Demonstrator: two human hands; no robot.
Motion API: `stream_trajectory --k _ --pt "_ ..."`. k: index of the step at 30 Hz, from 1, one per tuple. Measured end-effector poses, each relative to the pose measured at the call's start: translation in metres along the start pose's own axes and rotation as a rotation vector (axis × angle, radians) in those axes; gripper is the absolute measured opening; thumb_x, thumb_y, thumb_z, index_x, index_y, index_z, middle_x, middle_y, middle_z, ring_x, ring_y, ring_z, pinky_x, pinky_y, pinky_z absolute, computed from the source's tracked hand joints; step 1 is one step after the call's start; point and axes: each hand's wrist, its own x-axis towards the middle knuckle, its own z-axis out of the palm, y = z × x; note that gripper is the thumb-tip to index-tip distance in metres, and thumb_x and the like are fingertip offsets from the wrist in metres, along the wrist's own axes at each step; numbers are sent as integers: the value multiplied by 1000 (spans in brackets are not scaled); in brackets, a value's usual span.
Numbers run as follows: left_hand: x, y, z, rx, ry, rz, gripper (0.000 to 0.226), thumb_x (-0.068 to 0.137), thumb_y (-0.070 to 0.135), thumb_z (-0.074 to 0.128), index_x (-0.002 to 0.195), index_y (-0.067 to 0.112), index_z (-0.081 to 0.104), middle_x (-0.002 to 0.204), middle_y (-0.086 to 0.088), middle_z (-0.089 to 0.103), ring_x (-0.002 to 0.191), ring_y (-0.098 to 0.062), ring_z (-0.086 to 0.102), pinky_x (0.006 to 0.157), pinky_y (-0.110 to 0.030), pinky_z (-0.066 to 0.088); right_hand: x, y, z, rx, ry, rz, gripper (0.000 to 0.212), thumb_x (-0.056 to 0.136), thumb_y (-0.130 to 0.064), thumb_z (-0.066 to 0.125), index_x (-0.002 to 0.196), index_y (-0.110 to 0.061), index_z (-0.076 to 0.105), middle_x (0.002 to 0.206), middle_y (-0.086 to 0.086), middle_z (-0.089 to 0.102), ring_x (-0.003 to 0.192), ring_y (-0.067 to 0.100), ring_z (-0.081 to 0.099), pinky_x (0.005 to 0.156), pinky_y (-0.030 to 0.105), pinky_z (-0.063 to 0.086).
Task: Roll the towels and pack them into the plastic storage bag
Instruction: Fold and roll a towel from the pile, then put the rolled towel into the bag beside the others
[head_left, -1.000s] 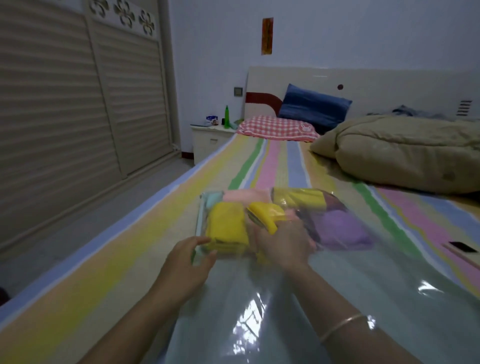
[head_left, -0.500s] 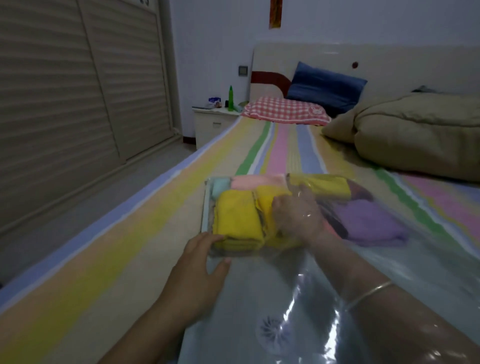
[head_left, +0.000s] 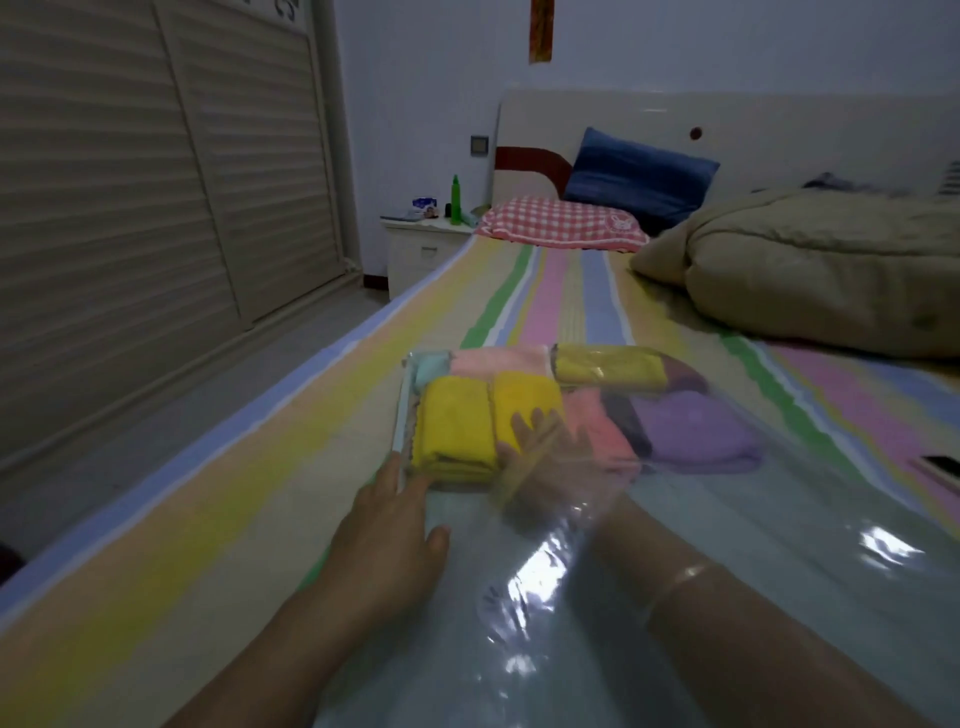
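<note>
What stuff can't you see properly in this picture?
- Right hand: inside the plastic storage bag, smeared by motion blur and glare.
- Dark towel: mostly covered by the olive towel and purple towel.
- Dark flat object: cut off by the right edge.
- Nightstand items: too small to identify.

Striped bed (head_left: 545, 291), plastic storage bag (head_left: 779, 571), checked pillow (head_left: 561, 223), beige quilt (head_left: 821, 275) on it

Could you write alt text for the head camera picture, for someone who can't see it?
A person's right hand reaches inside a clear plastic bag on a striped bed, against rolled yellow, pink and purple towels. The left hand rests on the bag's left edge.
</note>
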Motion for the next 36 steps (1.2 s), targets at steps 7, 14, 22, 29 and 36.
stream_trajectory --k 7,14,22,29,36 --pt "-48 117 -18 116 16 258 57 93 41 50 144 22 34 156 -7 22 143 -25 19 115 -34 21 -214 46 -1 250 -13 -258 62 101 -51 14 121 -13 59 127 11 63 115 25 62 91 41 53" --pt "-125 281 40 -178 -100 691 48 96 36 51 141 25 40 149 5 39 135 -15 36 111 -27 27 -402 153 -60 747 39 -97 27 87 -51 51 110 -48 64 103 -43 60 107 -18 52 92 9 43" --pt "-165 321 141 67 -391 688 73 93 55 36 153 20 14 161 -5 9 148 -16 9 119 -28 10 -492 288 -57 458 226 52 17 80 -53 58 78 -36 61 78 -21 59 77 -4 55 63 26 48" --pt "-187 290 125 197 -548 571 77 85 54 31 153 26 10 161 4 7 147 -13 10 116 -23 11 -508 321 -42 175 43 -150 52 61 -67 65 101 -38 51 100 -19 49 89 5 45 70 22 41" --pt "-219 337 123 -157 -4 659 57 82 66 44 121 27 56 123 8 57 114 -12 55 92 -24 42 -504 333 -38 199 258 -191 22 85 -42 45 85 -32 64 78 -15 62 72 8 59 50 24 45"
